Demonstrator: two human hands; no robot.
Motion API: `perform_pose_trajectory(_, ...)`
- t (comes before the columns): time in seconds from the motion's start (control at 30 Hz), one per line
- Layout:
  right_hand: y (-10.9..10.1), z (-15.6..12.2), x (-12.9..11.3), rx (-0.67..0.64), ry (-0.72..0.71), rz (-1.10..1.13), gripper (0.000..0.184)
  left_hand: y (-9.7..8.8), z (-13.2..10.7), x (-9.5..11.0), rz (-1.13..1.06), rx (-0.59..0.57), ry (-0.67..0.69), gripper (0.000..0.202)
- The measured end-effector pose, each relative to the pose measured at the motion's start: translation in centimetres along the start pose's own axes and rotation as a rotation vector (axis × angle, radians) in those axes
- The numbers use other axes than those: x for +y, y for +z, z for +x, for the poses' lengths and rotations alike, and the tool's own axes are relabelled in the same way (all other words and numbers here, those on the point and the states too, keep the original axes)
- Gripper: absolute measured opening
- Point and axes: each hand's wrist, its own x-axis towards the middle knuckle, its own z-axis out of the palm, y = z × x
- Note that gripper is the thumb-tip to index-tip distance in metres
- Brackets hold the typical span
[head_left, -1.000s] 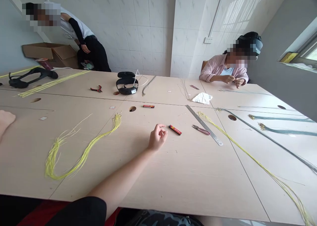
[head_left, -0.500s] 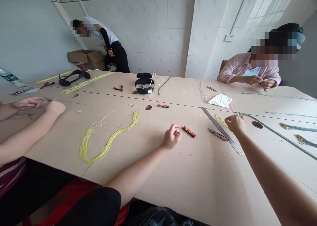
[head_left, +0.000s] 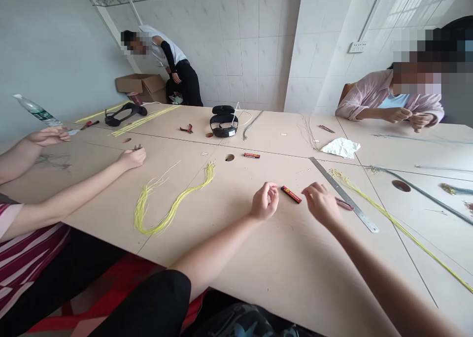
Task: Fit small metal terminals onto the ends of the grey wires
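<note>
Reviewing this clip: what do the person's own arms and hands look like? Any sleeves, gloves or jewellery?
The left forearm and right forearm are bare, with no sleeve on them. The left hand and right hand wear no gloves, and no watch, bracelet or marking shows.

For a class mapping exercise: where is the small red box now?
Head view: the small red box lies between the left hand and right hand.

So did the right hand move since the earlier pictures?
Yes. The right hand has crossed over the steel ruler, going left. It was on the ruler's right side, and now it's on the left, beside the small red box.
</note>
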Motion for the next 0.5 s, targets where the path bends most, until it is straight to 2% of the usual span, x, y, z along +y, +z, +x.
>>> perform_pose_trajectory(0.1,1.3,-2.1,-3.1,-0.093,-0.101,0.096,0.028,-1.1,0.8,0.6,0.125,0.077,0.091,0.022)
perform_pose_trajectory(0.2,1.9,-3.6,-5.0,-0.271,-0.169,0.156,0.027,-3.1,2.0,0.6,0.244,0.055,0.022,0.021)
perform_pose_trajectory(0.27,2.1,-4.1,-5.6,-0.322,-0.202,0.155,0.026,-5.1,2.8,0.1,0.325,0.033,-0.071,0.018)
perform_pose_trajectory(0.37,2.6,-4.4,-5.9,-0.301,-0.2,0.131,0.026,-9.0,3.5,-1.3,0.46,0.075,-0.215,0.013)
perform_pose_trajectory(0.43,3.0,-4.4,-6.0,-0.28,-0.18,0.103,0.025,-12.0,3.6,-2.5,0.557,0.116,-0.384,0.012)
perform_pose_trajectory(0.5,3.3,-4.3,-6.0,-0.255,-0.184,0.065,0.025,-15.0,3.5,-3.7,0.645,0.187,-0.622,0.011)
